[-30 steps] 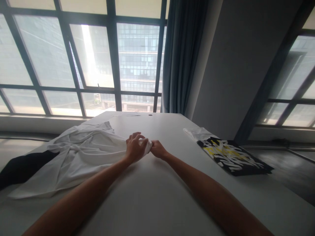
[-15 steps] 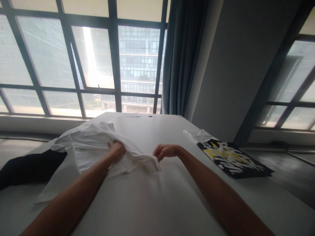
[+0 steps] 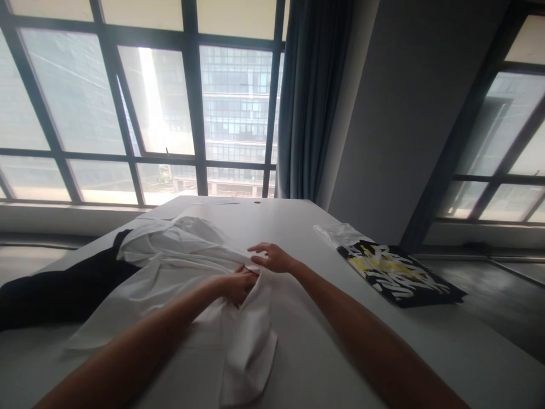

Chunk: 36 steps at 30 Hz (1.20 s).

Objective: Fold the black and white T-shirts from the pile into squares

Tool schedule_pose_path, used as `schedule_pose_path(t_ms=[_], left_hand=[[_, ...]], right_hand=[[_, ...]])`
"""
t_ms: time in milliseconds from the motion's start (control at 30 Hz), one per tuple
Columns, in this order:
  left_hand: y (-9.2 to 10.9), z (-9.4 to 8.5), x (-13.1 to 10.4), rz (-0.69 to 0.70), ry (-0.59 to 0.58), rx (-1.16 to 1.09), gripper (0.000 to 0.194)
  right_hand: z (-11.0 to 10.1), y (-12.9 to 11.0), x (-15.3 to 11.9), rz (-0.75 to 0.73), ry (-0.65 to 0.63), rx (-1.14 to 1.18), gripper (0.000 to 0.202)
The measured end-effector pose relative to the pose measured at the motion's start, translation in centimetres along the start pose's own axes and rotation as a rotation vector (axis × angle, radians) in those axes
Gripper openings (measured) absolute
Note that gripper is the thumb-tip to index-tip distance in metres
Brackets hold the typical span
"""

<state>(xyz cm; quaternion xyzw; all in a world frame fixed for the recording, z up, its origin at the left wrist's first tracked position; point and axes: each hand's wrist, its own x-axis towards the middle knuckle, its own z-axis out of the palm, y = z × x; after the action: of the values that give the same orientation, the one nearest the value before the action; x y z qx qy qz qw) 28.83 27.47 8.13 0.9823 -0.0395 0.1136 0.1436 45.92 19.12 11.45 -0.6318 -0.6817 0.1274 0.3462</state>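
Observation:
A rumpled white shirt (image 3: 170, 270) lies spread over the left and middle of the white table, with a sleeve-like flap (image 3: 251, 346) folded down toward me. My left hand (image 3: 240, 284) is closed on the cloth near the top of that flap, its fingertips partly hidden in the folds. Just beyond and to the right, my right hand (image 3: 272, 258) is open, thumb and fingers apart, above the edge of the shirt by my left hand. I see nothing held in it.
Black cloth (image 3: 63, 289) lies at the left, partly under the shirt. A folded black garment with white and yellow print (image 3: 395, 272) lies along the table's right edge, with a clear plastic-like sheet (image 3: 340, 233) behind it. Windows and a blue curtain (image 3: 306, 113) stand beyond the table (image 3: 281, 216).
My left hand has moved right and toward me. The right hand has let go of the cloth and opened. The flap has swung from pointing right to lying toward me.

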Motion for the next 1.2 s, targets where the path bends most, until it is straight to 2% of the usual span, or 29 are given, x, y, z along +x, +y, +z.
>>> schedule_pose_path(t_ms=[100,200,267,333,467,567,733,833,867,933,1000,1067,1133,1200], left_hand=[[3.4,0.0,0.5,0.272,-0.188,-0.284,0.029],[4.0,-0.4,0.8,0.311,-0.297,-0.503,0.016],[3.2,-0.8,0.7,0.232,-0.302,-0.539,0.015],[1.9,-1.2,0.3,0.121,-0.214,-0.483,0.024],[-0.2,-1.6,-1.2,-0.11,0.021,-0.128,0.05],[-1.5,-2.1,-2.5,-0.328,0.094,0.146,0.07],[-4.2,-4.1,-4.8,-0.625,0.203,0.282,0.049],[-6.8,-6.1,-6.6,-0.771,0.261,0.319,0.051],[-7.9,-6.7,-7.3,-0.816,0.273,0.353,0.053],[-10.3,-7.9,-8.9,-0.942,0.224,0.461,0.06],[-12.7,-8.8,-10.6,-0.996,0.116,0.487,0.068],[-14.9,-9.5,-12.1,-1.045,0.061,0.467,0.07],[-16.5,-10.0,-13.3,-1.081,0.084,0.466,0.069],[-17.5,-10.5,-14.2,-1.106,0.153,0.508,0.064]], right_hand=[[1.6,0.1,-0.3,-0.09,-0.077,-0.117,0.035],[2.7,0.1,-0.6,-0.035,-0.073,-0.274,0.032],[2.8,0.1,-0.7,0.054,-0.023,-0.386,0.03],[2.2,0.3,-0.7,0.148,0.017,-0.485,0.031],[-0.7,2.1,-1.0,0.314,0.11,-0.569,0.029],[-3.4,4.3,-1.6,0.457,0.191,-0.617,0.029],[-7.1,6.7,-3.6,0.756,0.197,-0.781,0.028],[-8.5,6.8,-4.5,0.876,0.153,-0.881,0.03],[-8.8,6.7,-4.7,0.885,0.148,-0.907,0.03],[-9.1,6.4,-4.7,0.829,0.139,-0.95,0.032],[-9.2,6.2,-4.5,0.662,0.114,-0.968,0.04],[-8.9,6.5,-4.3,0.483,0.069,-0.923,0.049],[-8.4,7.2,-4.1,0.402,0.018,-0.831,0.056],[-7.8,8.1,-4.0,0.419,-0.004,-0.738,0.06]])
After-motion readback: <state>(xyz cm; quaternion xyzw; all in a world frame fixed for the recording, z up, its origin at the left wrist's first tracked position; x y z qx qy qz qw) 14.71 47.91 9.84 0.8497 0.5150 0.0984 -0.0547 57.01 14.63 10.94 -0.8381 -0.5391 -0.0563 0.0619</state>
